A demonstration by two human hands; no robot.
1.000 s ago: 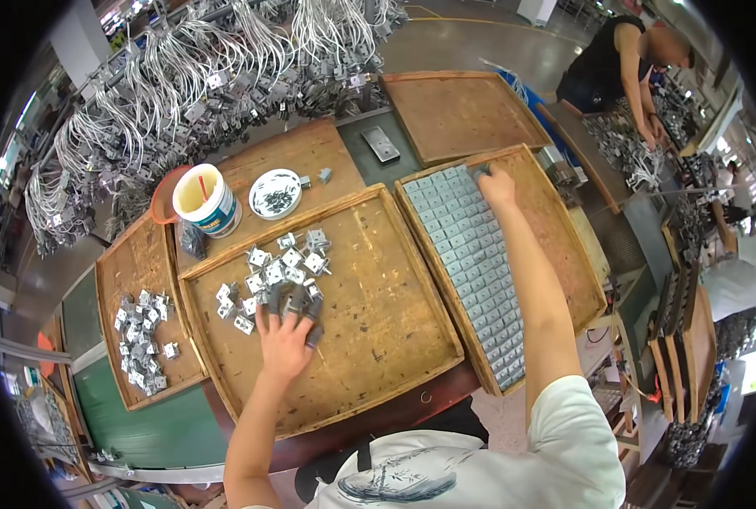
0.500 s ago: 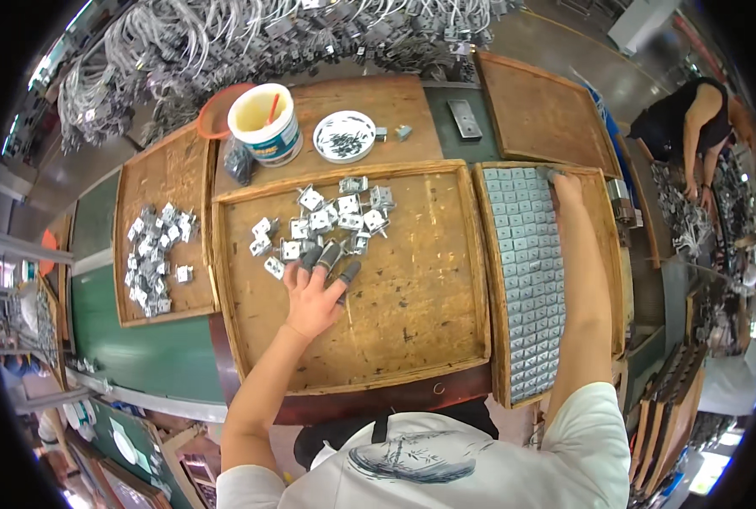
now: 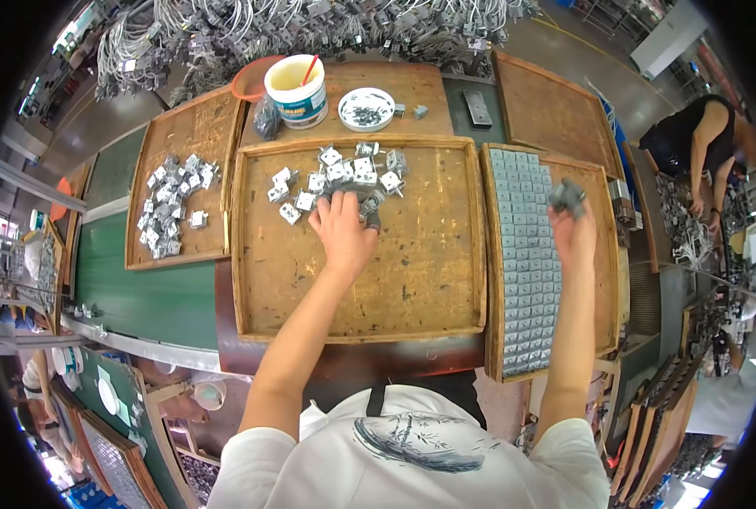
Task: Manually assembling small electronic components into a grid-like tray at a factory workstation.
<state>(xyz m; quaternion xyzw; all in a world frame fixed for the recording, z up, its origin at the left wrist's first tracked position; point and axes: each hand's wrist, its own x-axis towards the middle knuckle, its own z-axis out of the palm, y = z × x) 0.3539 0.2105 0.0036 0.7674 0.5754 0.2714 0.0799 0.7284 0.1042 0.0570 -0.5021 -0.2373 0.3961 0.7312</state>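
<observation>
My left hand (image 3: 344,233) reaches into a loose pile of small square metal parts (image 3: 363,174) in the middle wooden tray (image 3: 369,288). Its fingers, in dark grey finger covers, are apart and touch the parts; some fingertips are lost among them. My right hand (image 3: 575,237) is closed, held above the right wooden tray (image 3: 594,280). Between its blurred, grey-covered fingertips is something grey that I cannot make out. Tight rows of square grey metal parts (image 3: 522,246) fill that tray's left side.
Another tray (image 3: 200,127) at the left holds more loose metal parts (image 3: 174,199). Behind stand a white bucket (image 3: 302,106) with a red stick, a white dish (image 3: 366,123) of small dark pieces and a grey metal block (image 3: 478,110). A co-worker (image 3: 700,144) bends over parts at the far right.
My right hand has come back from the far end of the rows toward me. My left hand has turned and pushed deeper into the pile. The whole view has shifted slightly.
</observation>
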